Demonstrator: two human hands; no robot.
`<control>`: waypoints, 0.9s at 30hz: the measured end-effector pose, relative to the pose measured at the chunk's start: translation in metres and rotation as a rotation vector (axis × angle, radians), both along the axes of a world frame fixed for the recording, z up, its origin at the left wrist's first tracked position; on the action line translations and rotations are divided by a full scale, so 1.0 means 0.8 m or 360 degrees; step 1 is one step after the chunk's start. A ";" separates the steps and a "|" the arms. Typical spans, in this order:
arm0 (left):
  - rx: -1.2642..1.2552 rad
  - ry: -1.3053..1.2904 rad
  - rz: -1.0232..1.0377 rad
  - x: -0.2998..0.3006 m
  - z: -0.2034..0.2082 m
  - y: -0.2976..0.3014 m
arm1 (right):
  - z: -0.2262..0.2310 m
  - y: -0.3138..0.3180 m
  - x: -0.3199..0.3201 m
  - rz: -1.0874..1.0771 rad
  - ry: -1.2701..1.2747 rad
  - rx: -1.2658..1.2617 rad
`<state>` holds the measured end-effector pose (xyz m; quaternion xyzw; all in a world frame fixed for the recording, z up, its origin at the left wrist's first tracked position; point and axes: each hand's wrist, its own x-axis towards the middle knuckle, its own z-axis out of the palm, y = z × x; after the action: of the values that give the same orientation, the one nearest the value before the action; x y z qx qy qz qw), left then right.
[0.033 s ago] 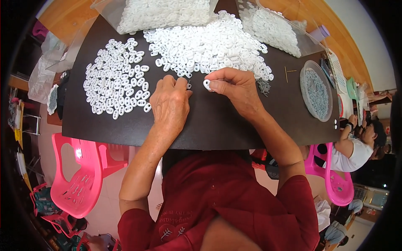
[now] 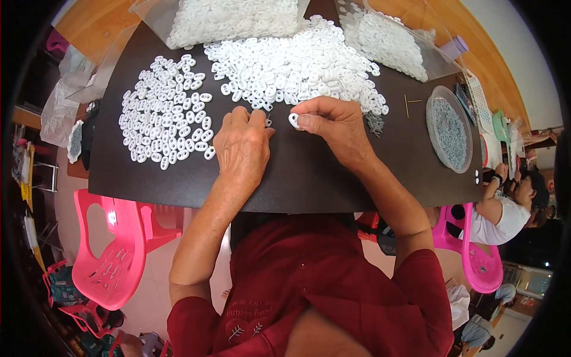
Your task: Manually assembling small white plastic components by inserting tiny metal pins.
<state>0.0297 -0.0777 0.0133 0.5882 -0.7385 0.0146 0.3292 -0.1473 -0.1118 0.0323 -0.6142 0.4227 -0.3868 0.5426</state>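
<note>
My right hand point(image 2: 339, 128) pinches a small white oval plastic piece with a hole point(image 2: 293, 120) between thumb and forefinger, just above the dark table. To its left, my left hand point(image 2: 244, 143) is bent downward with fingers curled at the tabletop. A bit of a small white piece point(image 2: 269, 122) shows between its forefinger and thumb; the fingers hide the remainder. Beyond both hands spreads a large heap of loose white oval pieces point(image 2: 297, 65). Left of my left hand lies a single layer of white two-hole pieces point(image 2: 169, 113). Small grey screws point(image 2: 375, 124) lie beside my right hand.
Clear bins of white pieces point(image 2: 235, 21) point(image 2: 386, 41) stand at the back. A round plastic tub of screws point(image 2: 450, 134) sits at the right, near two thin brass-coloured pins point(image 2: 407, 106). Pink chairs point(image 2: 113, 250) flank me, and another person point(image 2: 505, 217) sits at the right.
</note>
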 end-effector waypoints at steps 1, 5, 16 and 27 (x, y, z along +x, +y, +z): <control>0.0018 -0.0024 0.0014 -0.001 0.000 -0.001 | 0.001 0.000 0.000 -0.0004 0.0007 -0.0008; -0.0039 -0.0128 0.0052 -0.004 -0.002 -0.003 | -0.002 0.001 0.001 0.0001 -0.0044 -0.0007; 0.0963 0.2185 -0.0187 0.003 0.026 0.027 | 0.012 0.008 0.004 -0.0024 0.0069 -0.0094; 0.0884 0.2436 -0.0233 -0.005 0.022 0.036 | 0.020 0.015 0.019 0.0052 -0.0176 0.0074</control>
<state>0.0260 -0.0489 0.0309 0.4457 -0.3223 -0.5963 0.5847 -0.1322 -0.1000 0.0480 -0.5858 0.3909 -0.4015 0.5856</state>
